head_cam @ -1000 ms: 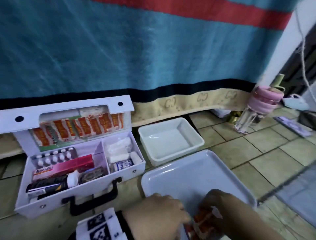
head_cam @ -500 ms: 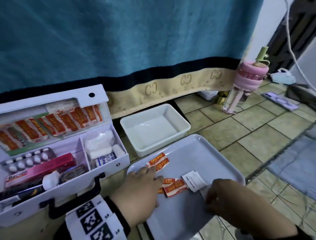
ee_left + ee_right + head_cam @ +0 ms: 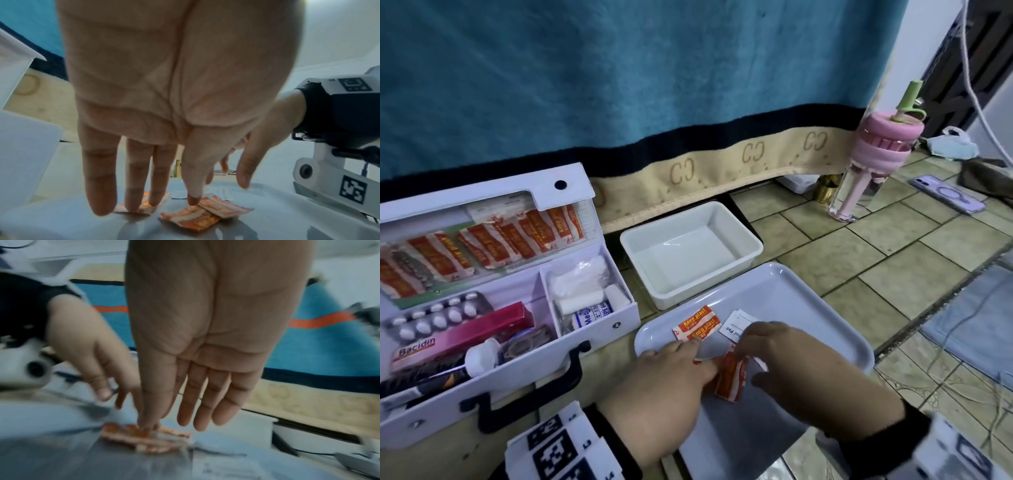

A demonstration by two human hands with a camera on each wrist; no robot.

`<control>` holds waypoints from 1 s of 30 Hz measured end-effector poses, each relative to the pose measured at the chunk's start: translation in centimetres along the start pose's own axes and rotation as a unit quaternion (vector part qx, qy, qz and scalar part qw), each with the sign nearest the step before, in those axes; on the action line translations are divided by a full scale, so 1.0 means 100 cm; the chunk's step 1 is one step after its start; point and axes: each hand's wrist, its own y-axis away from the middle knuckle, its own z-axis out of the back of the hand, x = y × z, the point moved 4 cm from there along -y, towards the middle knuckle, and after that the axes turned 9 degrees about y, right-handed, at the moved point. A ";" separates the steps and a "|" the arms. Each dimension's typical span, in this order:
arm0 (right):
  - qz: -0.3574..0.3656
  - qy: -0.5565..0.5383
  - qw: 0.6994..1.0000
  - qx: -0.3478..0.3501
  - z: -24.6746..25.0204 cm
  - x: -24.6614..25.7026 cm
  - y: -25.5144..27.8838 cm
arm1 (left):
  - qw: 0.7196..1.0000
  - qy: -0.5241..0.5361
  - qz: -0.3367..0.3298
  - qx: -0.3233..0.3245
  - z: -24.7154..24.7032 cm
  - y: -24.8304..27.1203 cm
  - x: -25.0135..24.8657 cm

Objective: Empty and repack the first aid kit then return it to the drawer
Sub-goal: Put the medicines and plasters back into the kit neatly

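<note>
The white first aid kit (image 3: pixel 626 311) stands open on the floor at the left, with plasters in its lid and pills, a pink box, a tube and gauze in its compartments. To its right lies a grey tray (image 3: pixel 825 308) holding two orange plaster packets (image 3: pixel 697 323), a white alcohol pad (image 3: pixel 734 329) and more orange packets (image 3: pixel 731 377). My left hand (image 3: pixel 688 356) has straight fingers touching the packets (image 3: pixel 195 217). My right hand (image 3: pixel 750 353) also has straight fingers, one fingertip pressing the nearer packets (image 3: pixel 144 439). Neither hand grips anything.
A white tub (image 3: pixel 750 253) with nothing visible inside sits behind the tray, against a hanging blue blanket. A pink-lidded bottle (image 3: pixel 873 161), a phone (image 3: pixel 948 198) and a face mask (image 3: pixel 952 144) are on the tiles at the far right. Cables run over the floor at the right.
The bunch of packets both hands held at the tray's near edge now lies spread on the tray. My right hand has moved left onto the nearer packets.
</note>
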 end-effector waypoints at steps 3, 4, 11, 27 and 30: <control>0.072 0.064 0.994 0.046 -0.007 0.020 -0.009 | 1.000 0.009 0.008 -0.012 0.006 0.005 0.001; 0.070 0.075 0.993 0.055 -0.009 0.021 -0.011 | 1.000 0.012 0.008 -0.017 0.007 0.006 0.003; 0.068 0.147 0.985 0.052 -0.008 0.016 -0.015 | 0.998 0.061 0.002 -0.035 0.009 0.011 0.017; 0.051 -0.084 0.993 -0.065 0.080 0.040 -0.040 | 0.982 0.102 0.020 -0.156 0.051 0.071 0.063; 0.103 -0.152 0.980 -0.081 0.087 0.071 -0.064 | 0.978 0.103 0.069 -0.166 0.061 0.091 0.086</control>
